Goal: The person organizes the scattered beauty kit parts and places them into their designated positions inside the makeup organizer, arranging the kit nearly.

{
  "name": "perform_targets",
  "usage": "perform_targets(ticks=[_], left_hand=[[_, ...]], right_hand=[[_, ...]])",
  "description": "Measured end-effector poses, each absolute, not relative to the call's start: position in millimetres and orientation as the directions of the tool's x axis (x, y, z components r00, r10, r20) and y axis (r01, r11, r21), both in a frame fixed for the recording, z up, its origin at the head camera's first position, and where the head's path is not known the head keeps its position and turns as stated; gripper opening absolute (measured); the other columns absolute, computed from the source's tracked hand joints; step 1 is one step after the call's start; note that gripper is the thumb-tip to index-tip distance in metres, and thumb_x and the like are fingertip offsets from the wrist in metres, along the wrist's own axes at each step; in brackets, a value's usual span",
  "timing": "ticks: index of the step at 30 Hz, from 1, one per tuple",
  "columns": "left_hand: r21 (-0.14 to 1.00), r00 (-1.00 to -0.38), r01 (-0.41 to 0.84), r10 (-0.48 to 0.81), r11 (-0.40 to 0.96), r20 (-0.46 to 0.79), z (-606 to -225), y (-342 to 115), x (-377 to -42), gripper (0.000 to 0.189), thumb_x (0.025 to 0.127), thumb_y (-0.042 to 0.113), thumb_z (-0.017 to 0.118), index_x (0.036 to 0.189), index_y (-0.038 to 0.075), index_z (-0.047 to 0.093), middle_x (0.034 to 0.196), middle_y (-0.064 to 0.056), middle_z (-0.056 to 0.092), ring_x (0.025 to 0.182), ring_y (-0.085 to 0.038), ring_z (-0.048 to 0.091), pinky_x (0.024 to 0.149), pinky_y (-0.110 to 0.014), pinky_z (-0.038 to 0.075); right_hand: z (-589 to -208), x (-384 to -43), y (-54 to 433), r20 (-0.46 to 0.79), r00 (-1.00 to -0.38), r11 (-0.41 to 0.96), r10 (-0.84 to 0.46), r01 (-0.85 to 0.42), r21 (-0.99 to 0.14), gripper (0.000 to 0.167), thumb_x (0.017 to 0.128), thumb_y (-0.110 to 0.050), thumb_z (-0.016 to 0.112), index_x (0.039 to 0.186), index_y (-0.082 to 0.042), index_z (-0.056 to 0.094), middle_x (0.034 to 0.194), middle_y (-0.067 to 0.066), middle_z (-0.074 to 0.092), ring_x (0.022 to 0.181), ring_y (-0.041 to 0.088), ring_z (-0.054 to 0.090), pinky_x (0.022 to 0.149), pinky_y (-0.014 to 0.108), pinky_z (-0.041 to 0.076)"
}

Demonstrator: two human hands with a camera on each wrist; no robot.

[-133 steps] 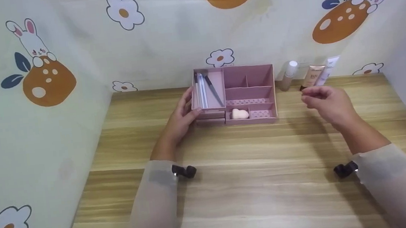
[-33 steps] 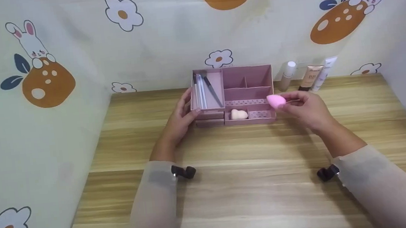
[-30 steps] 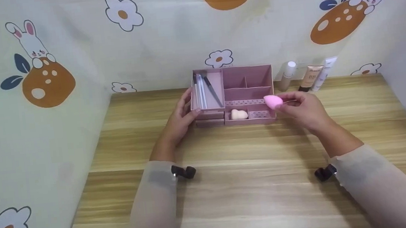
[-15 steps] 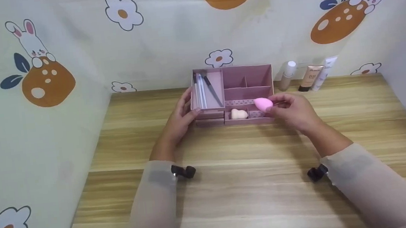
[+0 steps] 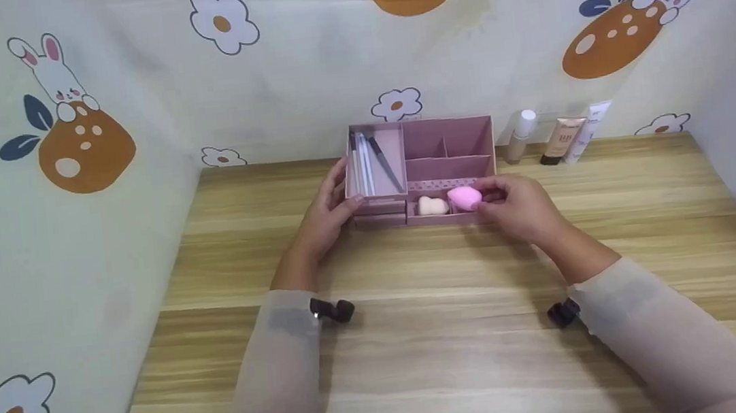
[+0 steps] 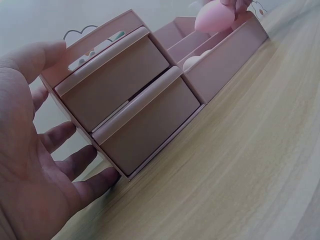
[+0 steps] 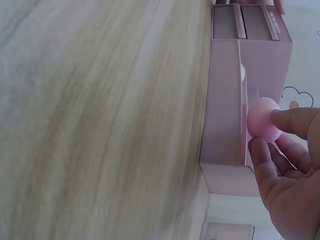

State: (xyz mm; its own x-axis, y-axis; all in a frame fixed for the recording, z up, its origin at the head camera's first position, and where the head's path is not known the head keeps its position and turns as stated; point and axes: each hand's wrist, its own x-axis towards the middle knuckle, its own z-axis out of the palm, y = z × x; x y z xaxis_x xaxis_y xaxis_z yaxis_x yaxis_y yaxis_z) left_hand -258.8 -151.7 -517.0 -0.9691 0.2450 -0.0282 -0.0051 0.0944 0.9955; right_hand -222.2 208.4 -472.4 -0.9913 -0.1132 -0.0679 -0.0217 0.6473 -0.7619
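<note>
A pink makeup organizer (image 5: pixel 451 169) stands against the back wall. My left hand (image 5: pixel 322 215) grips its left side, thumb over the top front corner and fingers along the side wall, beside two closed drawers (image 6: pixel 145 122). My right hand (image 5: pixel 520 209) pinches a bright pink makeup sponge (image 5: pixel 465 198) between thumb and fingers. That sponge is low over the front right compartment, close to the rim in the right wrist view. A cream makeup sponge (image 5: pixel 433 206) lies in the front compartment to its left. Several slim brushes (image 5: pixel 367 164) rest in the upper left tray.
Right of the organizer stand a white-capped bottle (image 5: pixel 521 137), a BB cream tube (image 5: pixel 563 140) with a dark cap and a white tube (image 5: pixel 588 132). A patterned cloth wall (image 5: pixel 299 70) rises directly behind the wooden table (image 5: pixel 416 338).
My right hand came from near the tubes with the pink sponge, then moved left and down to the front right compartment. The left hand stayed on the organizer.
</note>
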Motion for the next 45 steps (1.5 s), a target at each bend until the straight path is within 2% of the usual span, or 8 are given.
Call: perform_targets(ticks=[3,9,18,25,30,39,45], left_hand=[[0.995,-0.969,-0.006,0.243,0.1,-0.031,-516.9,-151.6,-258.4,0.085,0.097,0.046,0.077,0.167,0.047,0.029,0.179,0.008,0.025,0.165,-0.025,0.03,0.134,-0.046,0.032],[0.994,-0.969,-0.003,0.244,0.108,-0.029,-516.2,-151.5,-258.4,0.082,0.097,0.047,0.077,0.165,0.052,0.03,0.179,0.01,0.026,0.165,-0.024,0.03,0.134,-0.046,0.03],[0.995,-0.968,-0.001,0.25,0.1,-0.026,-516.6,-151.4,-258.8,0.084,0.098,0.045,0.076,0.167,0.048,0.029,0.18,0.009,0.024,0.166,-0.025,0.028,0.135,-0.048,0.029],[0.995,-0.965,0.007,0.26,0.1,-0.019,-515.9,-151.7,-258.7,0.081,0.098,0.044,0.076,0.165,0.052,0.03,0.179,0.008,0.024,0.166,-0.026,0.029,0.134,-0.049,0.03],[0.995,-0.966,0.005,0.258,0.102,-0.022,-516.2,-151.5,-258.9,0.079,0.097,0.047,0.077,0.162,0.055,0.033,0.178,0.008,0.026,0.165,-0.026,0.031,0.133,-0.048,0.033],[0.996,-0.965,-0.024,0.259,0.089,-0.046,-515.2,-151.4,-257.5,0.082,0.098,0.046,0.076,0.165,0.051,0.03,0.18,0.01,0.023,0.166,-0.026,0.028,0.133,-0.05,0.033],[0.996,-0.965,-0.036,0.258,0.085,-0.057,-515.3,-151.3,-257.5,0.081,0.097,0.047,0.077,0.164,0.054,0.03,0.18,0.012,0.022,0.166,-0.025,0.027,0.133,-0.052,0.033]], right_hand=[[-475.5,-222.6,207.0,-0.043,-0.991,0.671,-0.124,-0.052,-0.74,0.04,0.095,-0.009,0.076,0.135,-0.001,0.071,0.127,0.02,0.074,0.115,0.031,0.073,0.102,0.046,0.062],[-478.8,-221.5,203.4,0.038,-0.989,0.728,-0.142,-0.13,-0.673,0.04,0.094,-0.009,0.075,0.132,0.001,0.072,0.128,0.02,0.073,0.113,0.033,0.071,0.102,0.048,0.062],[-481.2,-220.5,195.1,0.107,-0.983,0.809,-0.147,-0.182,-0.56,0.038,0.093,-0.012,0.076,0.13,0.001,0.074,0.121,0.02,0.073,0.109,0.034,0.066,0.099,0.052,0.058],[-482.7,-219.8,190.3,0.163,-0.973,0.836,-0.163,-0.224,-0.501,0.034,0.095,-0.012,0.073,0.126,0.003,0.075,0.124,0.022,0.073,0.118,0.039,0.068,0.108,0.057,0.055],[-484.0,-218.7,190.3,0.184,-0.97,0.835,-0.162,-0.234,-0.498,0.032,0.095,-0.013,0.073,0.124,0.001,0.076,0.121,0.021,0.074,0.117,0.039,0.069,0.107,0.056,0.056],[-483.4,-216.5,193.0,0.177,-0.973,0.833,-0.147,-0.218,-0.508,0.033,0.096,-0.013,0.073,0.127,-0.002,0.076,0.116,0.021,0.076,0.112,0.039,0.07,0.104,0.057,0.056],[-483.1,-216.3,198.5,0.131,-0.981,0.807,-0.141,-0.191,-0.559,0.035,0.097,-0.016,0.074,0.129,-0.003,0.075,0.125,0.021,0.075,0.119,0.039,0.069,0.108,0.058,0.055]])
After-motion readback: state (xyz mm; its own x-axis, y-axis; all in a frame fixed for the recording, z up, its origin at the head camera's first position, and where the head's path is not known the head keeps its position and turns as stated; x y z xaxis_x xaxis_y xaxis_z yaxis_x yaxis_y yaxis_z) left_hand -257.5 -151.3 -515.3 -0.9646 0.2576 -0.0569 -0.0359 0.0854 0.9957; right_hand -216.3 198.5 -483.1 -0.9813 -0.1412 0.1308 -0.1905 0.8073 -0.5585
